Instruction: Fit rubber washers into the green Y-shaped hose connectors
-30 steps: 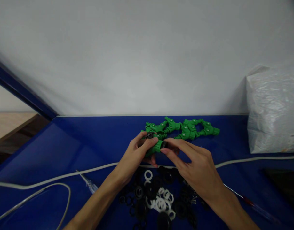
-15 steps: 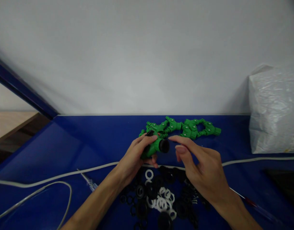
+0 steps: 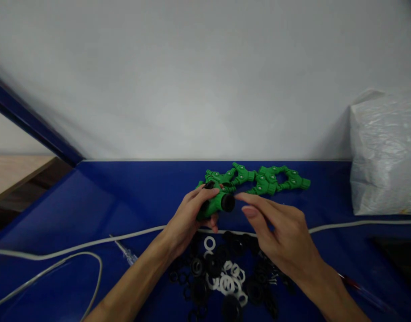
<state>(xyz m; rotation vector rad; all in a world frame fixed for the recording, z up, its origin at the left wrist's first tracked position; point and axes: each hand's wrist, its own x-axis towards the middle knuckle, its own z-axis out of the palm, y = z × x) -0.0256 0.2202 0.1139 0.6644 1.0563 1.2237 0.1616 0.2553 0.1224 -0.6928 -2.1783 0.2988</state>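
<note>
1. The right hand (image 3: 286, 237) has moved back a bit: a second ago its fingers were on the black end (image 3: 228, 202) of the green piece (image 3: 212, 208), and now that round end shows.
2. The right thumb and pointing finger are a little way apart. The pointing finger's tip is just beside the black end; whether it touches is hard to tell.
3. The left hand (image 3: 185, 219) grips the green piece tight, with the thumb on top and other fingers curled under it.
4. The green piece is up in front of some green parts (image 3: 267, 182) that lie on the blue table (image 3: 134, 197).
5. White rings (image 3: 222, 286) and black rings (image 3: 213, 266) lie in a pile, nearer the person than the green piece.
</note>
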